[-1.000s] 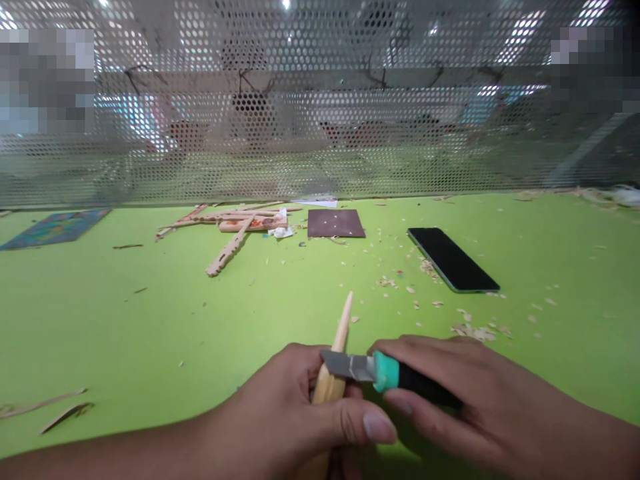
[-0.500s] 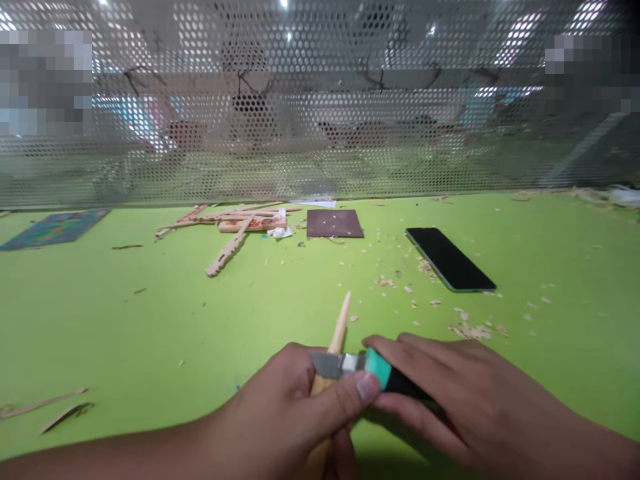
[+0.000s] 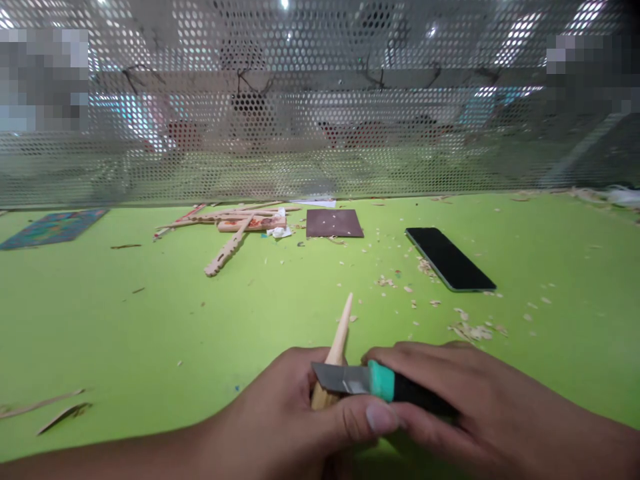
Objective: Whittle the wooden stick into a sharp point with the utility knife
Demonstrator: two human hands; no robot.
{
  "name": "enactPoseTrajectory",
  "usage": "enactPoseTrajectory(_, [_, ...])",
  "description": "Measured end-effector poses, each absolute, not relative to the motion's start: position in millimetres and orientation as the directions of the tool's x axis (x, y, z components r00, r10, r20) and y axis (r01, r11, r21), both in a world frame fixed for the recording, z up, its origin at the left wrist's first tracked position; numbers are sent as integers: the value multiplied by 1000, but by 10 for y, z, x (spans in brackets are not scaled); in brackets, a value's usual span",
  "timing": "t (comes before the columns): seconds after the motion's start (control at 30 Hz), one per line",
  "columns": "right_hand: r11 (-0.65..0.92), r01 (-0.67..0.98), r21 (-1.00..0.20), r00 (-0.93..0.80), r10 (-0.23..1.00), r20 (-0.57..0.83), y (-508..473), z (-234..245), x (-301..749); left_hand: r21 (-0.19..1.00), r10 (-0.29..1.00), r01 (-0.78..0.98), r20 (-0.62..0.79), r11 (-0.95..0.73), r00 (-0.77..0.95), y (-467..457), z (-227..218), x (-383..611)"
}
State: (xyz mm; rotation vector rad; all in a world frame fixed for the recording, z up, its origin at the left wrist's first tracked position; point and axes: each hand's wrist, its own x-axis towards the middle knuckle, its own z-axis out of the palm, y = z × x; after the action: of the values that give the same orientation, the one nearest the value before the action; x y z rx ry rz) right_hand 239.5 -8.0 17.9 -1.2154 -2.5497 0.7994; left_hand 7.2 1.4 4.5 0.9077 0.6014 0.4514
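My left hand [image 3: 295, 413] is closed around a wooden stick [image 3: 341, 333], whose pale tapered point sticks up and away from me. The stick's lower part is hidden by my fingers. My right hand [image 3: 465, 393] grips a carving knife [image 3: 383, 381] with a black and teal handle. Its short, wide blade lies across the stick, just above my left thumb. The left thumb rests near the teal collar of the handle, close to the right fingers.
Carved wooden sticks [image 3: 230, 247] lie in a pile near the perforated metal screen [image 3: 310, 147]. A brown sandpaper square [image 3: 335, 223] and a black phone [image 3: 450, 259] lie farther right. Wood shavings [image 3: 473, 331] are scattered about. A colourful flat sheet [image 3: 53, 229] is at the left.
The knife blade has shifted slightly down the stick towards me and tilted a little, moving with my right hand. The stick's tip has moved slightly right.
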Motion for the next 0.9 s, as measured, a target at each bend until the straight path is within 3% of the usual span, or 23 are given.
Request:
enactPoseTrajectory(0.13, [498, 651, -573, -642, 764, -64, -103, 147, 2392, 845, 610, -76, -318, 530, 726, 13, 38, 68])
enactPoseTrajectory(0.27, [554, 678, -482, -643, 766, -24, -114, 92, 2391, 845, 598, -3, -376, 535, 708, -2, -4, 50])
enactPoseTrajectory(0.43, [694, 677, -244, -661, 719, 214, -134, 52, 2384, 881, 636, 87, -401, 464, 659, -36, -53, 41])
enactPoseTrajectory(0.57, [687, 721, -85, -606, 686, 404, -109, 43, 2431, 874, 640, 71, -405, 481, 653, -36, -46, 51])
enactPoseTrajectory(0.7, [669, 724, -165, -583, 722, 373, -63, 65, 2484, 886, 622, 36, -352, 461, 700, -25, -8, 19])
enactPoseTrajectory(0.9, [553, 687, -472, -567, 814, 129, -67, 181, 2450, 919, 656, -39, -249, 392, 712, -6, 126, 14])
